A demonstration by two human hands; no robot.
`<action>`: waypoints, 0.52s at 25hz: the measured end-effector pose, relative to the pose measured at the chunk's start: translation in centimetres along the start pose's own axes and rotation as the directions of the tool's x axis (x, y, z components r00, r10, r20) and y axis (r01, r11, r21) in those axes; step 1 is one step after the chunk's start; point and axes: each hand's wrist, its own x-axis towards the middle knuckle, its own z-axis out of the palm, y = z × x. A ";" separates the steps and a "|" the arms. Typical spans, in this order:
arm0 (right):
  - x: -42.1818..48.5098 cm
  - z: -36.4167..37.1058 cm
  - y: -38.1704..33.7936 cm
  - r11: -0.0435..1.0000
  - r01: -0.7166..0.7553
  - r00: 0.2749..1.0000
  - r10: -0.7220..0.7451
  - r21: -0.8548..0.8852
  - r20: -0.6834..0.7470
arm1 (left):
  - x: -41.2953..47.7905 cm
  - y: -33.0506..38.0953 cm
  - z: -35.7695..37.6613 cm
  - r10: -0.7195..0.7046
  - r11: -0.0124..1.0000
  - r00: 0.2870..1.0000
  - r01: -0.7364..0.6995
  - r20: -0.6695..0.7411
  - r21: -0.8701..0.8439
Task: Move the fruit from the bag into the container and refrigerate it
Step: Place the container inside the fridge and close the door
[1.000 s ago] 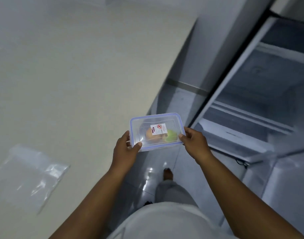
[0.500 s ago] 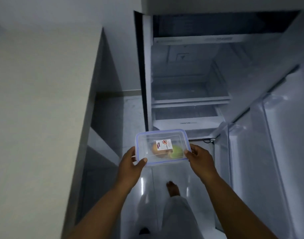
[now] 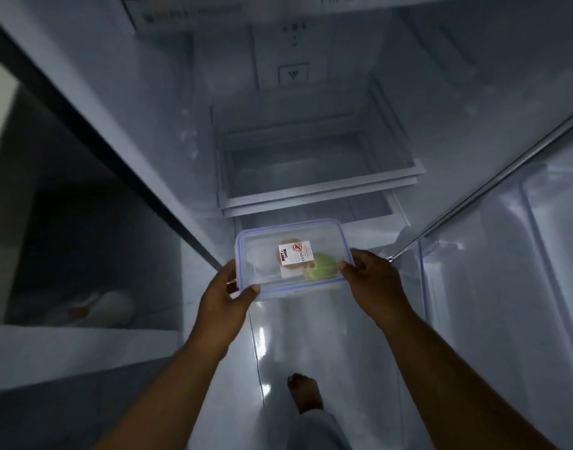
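Observation:
A clear plastic container (image 3: 262,251) with a blue-rimmed lid and a white label is held level in front of the open fridge. Inside it lie a green fruit (image 3: 324,271) and an orange-brown fruit (image 3: 290,245), partly hidden by the label. My left hand (image 3: 225,295) grips its near left corner. My right hand (image 3: 372,280) grips its right edge. The container hovers just outside the fridge, below the glass shelf (image 3: 320,186). The bag is out of view.
The fridge interior (image 3: 311,108) is dim with bare shelves and a drawer under the lowest shelf. The open fridge door (image 3: 506,254) stands on the right. A dark counter side and a low alcove with a white object (image 3: 113,308) are on the left. My bare foot (image 3: 304,393) is on the glossy floor.
I have stepped closer to the fridge; the view has swung from the counter and bag to the fridge interior. The container, held in both hands, has moved toward the shelves.

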 end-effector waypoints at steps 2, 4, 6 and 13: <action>4.7 0.2 0.9 0.995 0.052 0.998 -0.055 -0.080 -0.026 | 4.5 0.0 1.7 0.010 1.000 1.000 -0.010 0.013 -0.028; 9.4 0.6 1.9 0.972 0.118 0.991 -0.128 -0.202 -0.035 | 9.0 0.0 3.3 0.022 0.999 1.000 -0.021 0.015 -0.040; 13.8 1.1 2.2 0.935 0.171 0.982 -0.189 -0.311 -0.027 | 13.1 0.2 4.5 0.031 0.997 0.999 -0.029 0.018 -0.069; 24.6 2.7 0.8 0.962 0.133 0.987 -0.151 -0.239 -0.059 | 23.8 2.8 6.9 -0.003 0.996 1.000 0.000 -0.022 -0.094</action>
